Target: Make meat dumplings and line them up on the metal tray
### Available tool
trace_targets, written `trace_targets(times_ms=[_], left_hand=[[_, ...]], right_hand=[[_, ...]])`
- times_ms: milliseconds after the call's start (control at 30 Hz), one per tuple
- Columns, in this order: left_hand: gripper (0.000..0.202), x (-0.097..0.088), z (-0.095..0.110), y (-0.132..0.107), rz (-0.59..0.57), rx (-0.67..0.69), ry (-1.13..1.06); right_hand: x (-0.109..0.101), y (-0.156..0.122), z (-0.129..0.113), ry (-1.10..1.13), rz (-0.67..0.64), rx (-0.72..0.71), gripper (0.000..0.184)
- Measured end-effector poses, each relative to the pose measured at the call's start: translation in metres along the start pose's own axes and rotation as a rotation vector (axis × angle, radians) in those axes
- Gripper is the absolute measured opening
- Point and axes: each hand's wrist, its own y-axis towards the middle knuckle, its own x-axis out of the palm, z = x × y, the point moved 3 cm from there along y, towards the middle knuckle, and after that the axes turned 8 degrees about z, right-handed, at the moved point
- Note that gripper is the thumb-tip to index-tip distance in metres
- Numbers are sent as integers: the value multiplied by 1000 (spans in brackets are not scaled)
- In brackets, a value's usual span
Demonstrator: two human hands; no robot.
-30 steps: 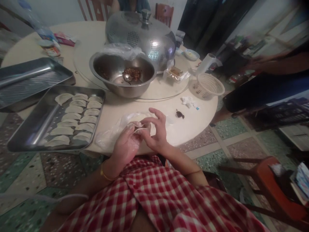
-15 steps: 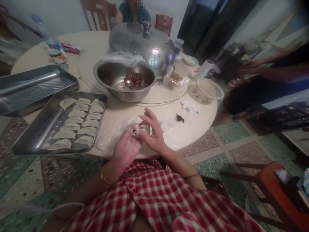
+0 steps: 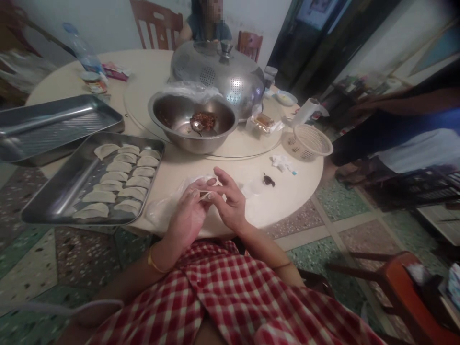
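Between my fingers is a dumpling (image 3: 204, 195), its pale wrapper folded over with the edges showing. My left hand (image 3: 187, 215) cups it from the left, thumb along the wrapper's edge. From the right, my right hand (image 3: 230, 203) pinches the same wrapper with thumb and fingertips. Shaped dumplings (image 3: 118, 166) lie in two rows in a metal tray (image 3: 53, 199) to the left. Beyond my hands stands a steel bowl (image 3: 179, 140) holding brown minced filling (image 3: 208, 120) and a spoon (image 3: 196, 125). A crumpled clear plastic bag (image 3: 160, 209) lies under and beside my hands.
A second metal tray (image 3: 57, 120) is at the far left. A large perforated steel dome (image 3: 219, 62), a plastic basket (image 3: 312, 141), a packaged item (image 3: 265, 122) and crumpled tissue (image 3: 282, 163) stand or lie farther off. One person (image 3: 208, 28) sits across; another (image 3: 391, 105) stands right.
My fingers have brought the wrapper's open, rounded side together, so it now looks flatter. The whole view has shifted slightly. The standing person at right has moved a little.
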Motion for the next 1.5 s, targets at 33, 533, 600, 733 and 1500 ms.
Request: trace_targets(times_ms=[33, 533, 600, 733, 1500], left_hand=[[27, -2, 2, 1, 8, 32, 30], [2, -22, 27, 15, 0, 369, 602], [2, -22, 31, 15, -9, 416, 658], [12, -24, 41, 17, 39, 392, 701], [9, -15, 59, -7, -389, 762, 1208]], right_hand=[[-1, 1, -1, 37, 8, 13, 17], [-12, 5, -12, -39, 12, 1, 12], [-13, 7, -15, -78, 22, -66, 11], [-14, 9, -21, -92, -21, -122, 11], [-24, 1, -21, -33, -82, -217, 10]])
